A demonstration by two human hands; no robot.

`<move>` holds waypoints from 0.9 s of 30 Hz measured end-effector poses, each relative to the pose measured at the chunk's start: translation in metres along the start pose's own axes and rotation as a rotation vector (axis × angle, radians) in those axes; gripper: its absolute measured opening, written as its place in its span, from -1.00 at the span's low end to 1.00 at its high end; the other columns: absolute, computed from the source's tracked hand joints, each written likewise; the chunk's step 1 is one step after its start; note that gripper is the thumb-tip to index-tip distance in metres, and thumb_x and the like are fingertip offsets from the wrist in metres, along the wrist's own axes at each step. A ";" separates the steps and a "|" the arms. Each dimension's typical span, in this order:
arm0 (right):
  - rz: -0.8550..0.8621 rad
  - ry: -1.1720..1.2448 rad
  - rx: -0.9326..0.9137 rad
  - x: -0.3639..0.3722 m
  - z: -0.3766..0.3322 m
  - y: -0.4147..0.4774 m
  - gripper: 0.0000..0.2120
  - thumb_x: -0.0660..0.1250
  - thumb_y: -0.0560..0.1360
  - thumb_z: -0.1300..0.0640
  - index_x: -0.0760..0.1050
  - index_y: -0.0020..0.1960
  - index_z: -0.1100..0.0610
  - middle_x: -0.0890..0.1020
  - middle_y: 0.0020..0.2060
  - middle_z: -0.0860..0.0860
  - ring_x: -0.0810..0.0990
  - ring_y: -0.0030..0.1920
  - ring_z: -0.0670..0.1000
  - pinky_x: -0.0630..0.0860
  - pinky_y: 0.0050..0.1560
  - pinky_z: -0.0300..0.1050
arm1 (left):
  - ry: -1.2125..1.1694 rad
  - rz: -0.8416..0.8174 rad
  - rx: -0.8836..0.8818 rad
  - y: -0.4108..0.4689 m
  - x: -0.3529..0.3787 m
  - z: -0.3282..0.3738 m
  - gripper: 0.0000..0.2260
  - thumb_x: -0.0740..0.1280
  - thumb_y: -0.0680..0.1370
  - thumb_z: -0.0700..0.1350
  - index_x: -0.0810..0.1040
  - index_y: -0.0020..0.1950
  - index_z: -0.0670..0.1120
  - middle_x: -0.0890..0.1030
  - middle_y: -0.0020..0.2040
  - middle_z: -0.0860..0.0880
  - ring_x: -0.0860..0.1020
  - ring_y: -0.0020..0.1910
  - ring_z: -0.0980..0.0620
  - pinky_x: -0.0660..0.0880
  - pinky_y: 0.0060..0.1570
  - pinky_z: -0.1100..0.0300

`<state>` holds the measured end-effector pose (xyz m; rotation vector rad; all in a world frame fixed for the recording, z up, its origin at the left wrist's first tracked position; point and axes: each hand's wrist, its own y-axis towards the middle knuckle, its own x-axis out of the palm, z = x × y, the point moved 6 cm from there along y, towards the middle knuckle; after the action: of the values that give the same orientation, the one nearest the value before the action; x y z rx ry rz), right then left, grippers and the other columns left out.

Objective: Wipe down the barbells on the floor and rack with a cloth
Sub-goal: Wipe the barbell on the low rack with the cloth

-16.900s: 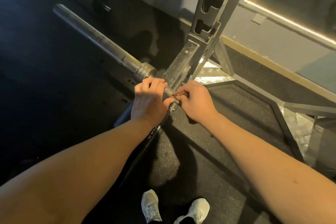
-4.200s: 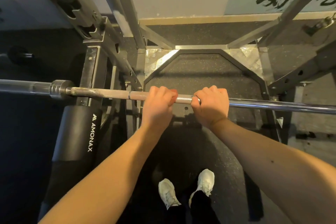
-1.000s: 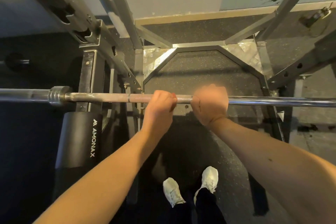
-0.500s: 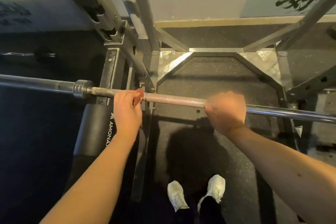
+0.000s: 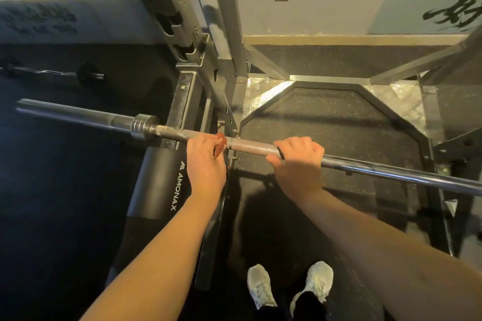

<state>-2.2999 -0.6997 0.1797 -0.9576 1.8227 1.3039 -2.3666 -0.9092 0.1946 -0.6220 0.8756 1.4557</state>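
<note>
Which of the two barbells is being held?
The long barbell across the rack: the left hand and right hand grip it. The short bar lies untouched on the floor, far left.

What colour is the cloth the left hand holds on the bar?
Reddish-orange; a bit of the cloth peeks past the left hand, head view.

The steel barbell (image 5: 250, 145) spans left to right, its knurled shaft bearing a small reddish cloth (image 5: 220, 138).

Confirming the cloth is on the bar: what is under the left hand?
A sliver of reddish cloth shows under the left hand, at its fingertips against the barbell shaft. The rest of the cloth and the bar beneath the palm are hidden by the hand.
</note>
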 end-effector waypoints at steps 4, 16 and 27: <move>-0.009 -0.008 0.102 0.005 -0.003 -0.004 -0.87 0.51 0.47 0.13 0.60 -0.19 0.12 0.56 -0.30 0.05 0.47 -0.29 0.13 0.14 -0.17 -0.08 | 0.010 -0.112 0.166 -0.012 0.025 0.028 -0.87 0.38 0.59 -0.24 0.69 0.08 -0.08 0.63 0.04 0.04 0.49 0.10 0.08 0.38 0.21 0.35; -0.013 0.119 0.171 0.011 0.005 -0.006 -0.84 0.48 0.54 0.03 0.65 -0.17 0.09 0.57 -0.31 0.01 0.48 -0.28 0.09 0.26 -0.26 -0.05 | 0.115 -0.098 -0.085 0.044 -0.022 -0.018 -0.95 0.43 0.58 -0.04 0.60 -0.03 0.10 0.59 -0.05 0.07 0.59 -0.06 0.10 0.63 0.07 0.01; -0.282 0.119 0.124 0.018 0.012 0.019 -0.70 0.19 0.62 -0.03 0.49 -0.26 -0.04 0.43 -0.40 -0.13 0.33 -0.27 0.02 0.05 -0.16 -0.04 | 0.087 -0.217 0.155 0.020 0.005 0.034 -0.91 0.39 0.62 -0.10 0.59 0.07 0.09 0.51 0.06 0.12 0.44 0.04 0.17 0.39 0.06 0.33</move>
<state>-2.3238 -0.6872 0.1701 -1.1953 1.7573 0.9696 -2.3821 -0.8777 0.2121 -0.6462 0.9483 1.1612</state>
